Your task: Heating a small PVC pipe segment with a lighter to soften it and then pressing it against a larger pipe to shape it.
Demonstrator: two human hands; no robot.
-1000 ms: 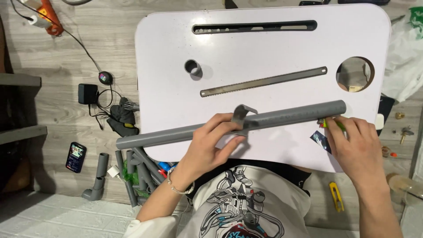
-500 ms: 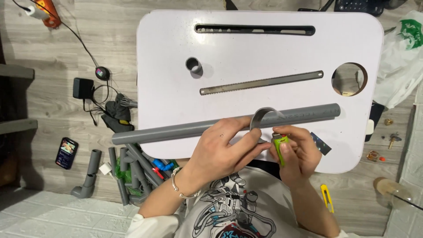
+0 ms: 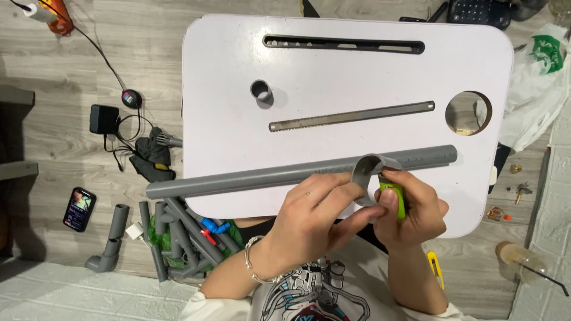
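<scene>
Hands (image 3: 315, 217) hold grey pipe ring (image 3: 370, 178) and green lighter (image 3: 395, 199).

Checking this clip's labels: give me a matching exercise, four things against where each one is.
Things:
1. long grey pipe
2. short pipe ring
3. saw blade
4. green lighter

Places:
A. in the right hand
B. flat on the white table, above the pipe
C. pinched by the left hand
D. across the table's near edge, its left end overhanging the floor

Pairs: 1-D, 2-C, 3-B, 4-A
</scene>
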